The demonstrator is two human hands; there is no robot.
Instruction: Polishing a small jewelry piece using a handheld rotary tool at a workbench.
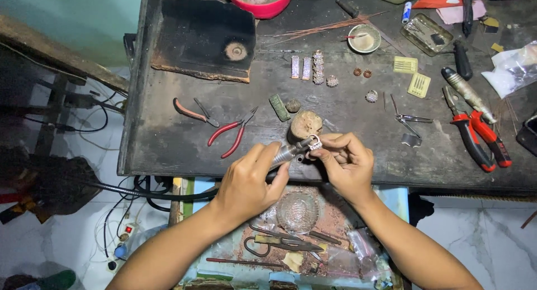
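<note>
Between both hands, just over the bench (168,139) edge: ring (315,144), pinched in right hand (348,164) by thumb and forefinger, pressed against the tip of a handpiece (291,151). Left hand (246,184) wrapped round that handpiece, pen-fashion, tip aimed right and slightly up. Neither hand loose. Just beyond the fingertips, a round wooden peg (306,124), close behind the ring; touching or not, cannot tell.

Progress, judged from the lie of things: tool at the ring, so work on this piece probably mid-way. Finish on the ring too small to read. Beyond the hands, sparkling pieces (318,67) laid out in a loose row; whether already worked or waiting, cannot tell.

Counts:
- One ring in hand, one handpiece.
- Beyond the hands: three long sparkling strips, one round one beside them, two small brown rounds (362,73), one more round piece (371,96) nearer the right hand.
- Beyond left hand: two small pliers, one red-handled (230,134), one orange-handled (193,112); one green block (279,107).
- Far right of right hand: one big red-handled pliers (481,139); one pair of tweezers (411,119) nearer.
- Two yellow cards (419,85), one small bowl (364,38), one pink bowl (260,2) at the far edge.
- Under the wrists, on a lower tray: one glass dish (298,211), one pair of scissors (279,245).
</note>
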